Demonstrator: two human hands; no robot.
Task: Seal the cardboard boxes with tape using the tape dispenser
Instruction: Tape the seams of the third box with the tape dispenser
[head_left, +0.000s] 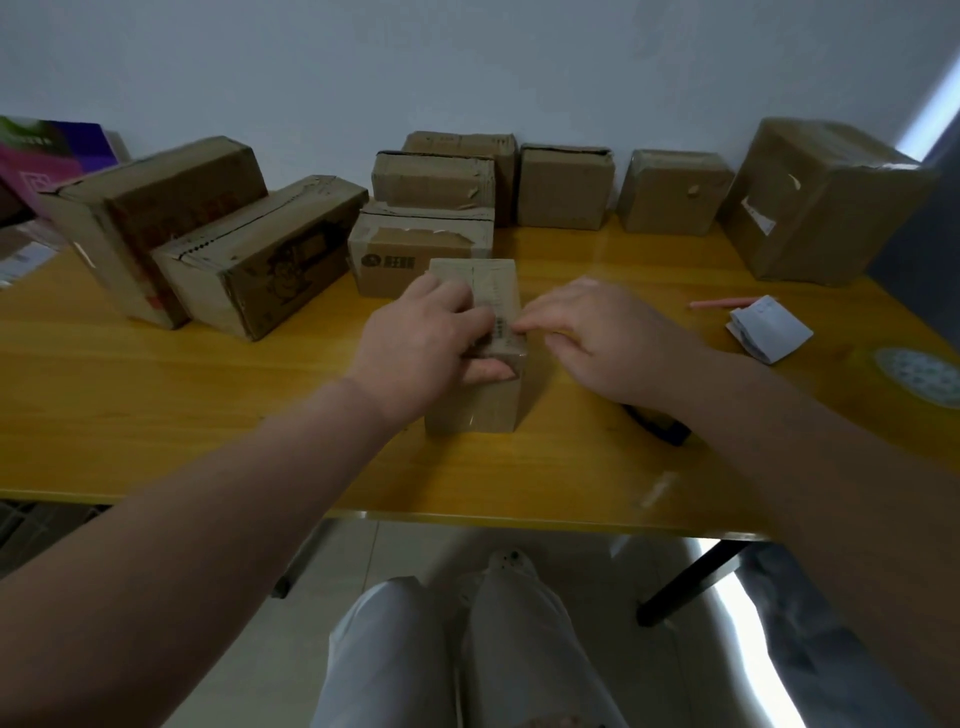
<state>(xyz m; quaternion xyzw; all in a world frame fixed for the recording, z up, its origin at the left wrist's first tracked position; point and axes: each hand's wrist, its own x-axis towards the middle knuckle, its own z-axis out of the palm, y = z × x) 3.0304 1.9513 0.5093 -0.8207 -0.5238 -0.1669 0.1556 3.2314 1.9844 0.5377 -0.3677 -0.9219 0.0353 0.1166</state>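
Box (480, 400) beneath left hand (423, 338), right hand (602, 338)

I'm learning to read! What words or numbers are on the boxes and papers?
Nothing is readable.
Label on the small front box: too blurred.
Logo and characters on the box behind it: too blurred.
White marks on the purple booklet: too small.
Faint print on the folded paper: too small.

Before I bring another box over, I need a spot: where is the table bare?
Bare: the near-left table, between the long boxes and the front edge; also between the right hand and the folded paper. Crowded: the back row of boxes.
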